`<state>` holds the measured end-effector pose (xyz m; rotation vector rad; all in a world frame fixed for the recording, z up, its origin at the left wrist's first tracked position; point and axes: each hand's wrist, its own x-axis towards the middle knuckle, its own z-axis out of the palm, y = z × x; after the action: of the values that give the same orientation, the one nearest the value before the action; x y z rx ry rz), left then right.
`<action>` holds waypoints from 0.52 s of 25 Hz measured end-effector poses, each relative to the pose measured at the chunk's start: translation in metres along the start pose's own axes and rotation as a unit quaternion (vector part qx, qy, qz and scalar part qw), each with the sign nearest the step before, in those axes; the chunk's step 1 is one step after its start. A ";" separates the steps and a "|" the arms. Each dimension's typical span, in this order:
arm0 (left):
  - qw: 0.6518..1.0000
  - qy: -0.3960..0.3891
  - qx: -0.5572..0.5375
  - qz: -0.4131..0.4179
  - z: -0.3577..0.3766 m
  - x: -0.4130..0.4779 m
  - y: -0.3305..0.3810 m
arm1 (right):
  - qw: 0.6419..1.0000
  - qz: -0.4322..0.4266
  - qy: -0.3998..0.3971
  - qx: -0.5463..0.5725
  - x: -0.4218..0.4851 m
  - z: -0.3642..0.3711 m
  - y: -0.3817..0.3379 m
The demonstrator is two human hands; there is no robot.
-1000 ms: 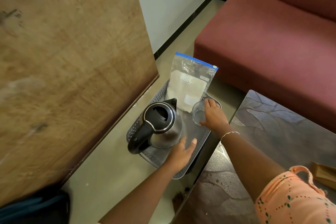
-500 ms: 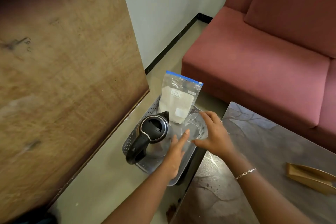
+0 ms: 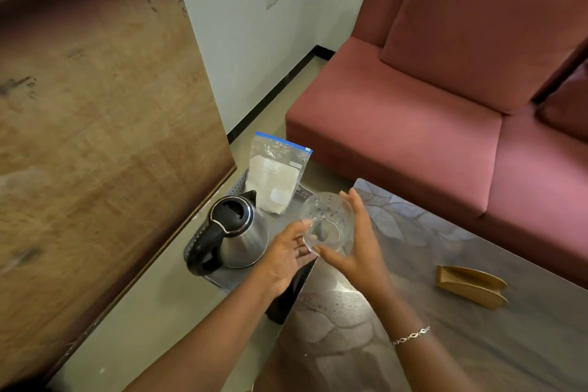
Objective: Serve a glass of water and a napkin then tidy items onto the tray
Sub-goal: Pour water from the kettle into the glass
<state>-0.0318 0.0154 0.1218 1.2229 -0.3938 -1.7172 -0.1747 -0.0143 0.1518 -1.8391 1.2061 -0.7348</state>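
A clear empty glass (image 3: 327,219) is held tilted in the air between both hands, above the tray's right edge and the table corner. My right hand (image 3: 359,248) wraps its right side. My left hand (image 3: 288,251) touches its base and left side with fingers spread. On the floor sits a grey perforated tray (image 3: 237,183) holding a steel kettle (image 3: 237,232) with a black handle and a zip bag of white napkins (image 3: 275,181) leaning upright at the far end.
A stone-patterned low table (image 3: 445,312) fills the lower right, with a gold napkin holder (image 3: 471,285) on it. A red sofa (image 3: 429,99) stands behind. A large wooden panel (image 3: 95,137) leans at the left beside the tray.
My right hand has lifted the glass out of the tray and up toward the table corner. My left hand left the tray rim and came up to the glass.
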 end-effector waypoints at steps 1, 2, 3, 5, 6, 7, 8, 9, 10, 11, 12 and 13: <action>1.000 -0.007 0.010 0.003 0.006 -0.003 0.001 | 0.999 0.007 0.007 0.034 -0.004 -0.003 0.001; 1.000 -0.013 0.023 0.007 0.012 -0.006 0.001 | 0.998 0.011 0.016 0.060 -0.008 -0.006 0.001; 0.999 -0.021 0.041 0.008 0.017 -0.010 0.001 | 0.997 0.011 0.029 0.077 -0.011 -0.009 0.002; 0.995 -0.041 0.093 0.009 0.020 -0.023 0.003 | 0.994 0.003 0.055 0.098 -0.019 -0.011 0.004; 0.991 -0.055 0.124 0.007 0.020 -0.028 0.005 | 0.992 -0.002 0.064 0.106 -0.024 -0.015 0.005; 0.986 -0.051 0.156 0.012 0.015 -0.031 0.008 | 0.991 -0.007 0.062 0.114 -0.026 -0.017 0.007; 0.981 -0.021 0.191 0.032 0.003 -0.037 0.009 | 0.991 -0.007 0.050 0.125 -0.030 -0.015 0.007; 0.971 0.015 0.231 0.064 -0.009 -0.036 0.013 | 0.991 -0.004 0.048 0.123 -0.032 -0.018 0.009; 0.955 0.070 0.267 0.108 -0.023 -0.032 0.018 | 0.991 0.001 0.055 0.119 -0.035 -0.022 0.010; 0.931 0.139 0.302 0.149 -0.042 -0.028 0.024 | 0.992 0.002 0.062 0.113 -0.038 -0.025 0.010; 0.899 0.208 0.344 0.173 -0.064 -0.026 0.028 | 0.992 -0.001 0.061 0.110 -0.039 -0.027 0.011; 0.865 0.266 0.391 0.165 -0.089 -0.024 0.029 | 0.992 -0.001 0.057 0.108 -0.041 -0.027 0.012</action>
<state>0.0606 0.0439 0.1157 1.9977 -0.9464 -0.8518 -0.2174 0.0125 0.1532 -1.6385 1.1480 -0.9456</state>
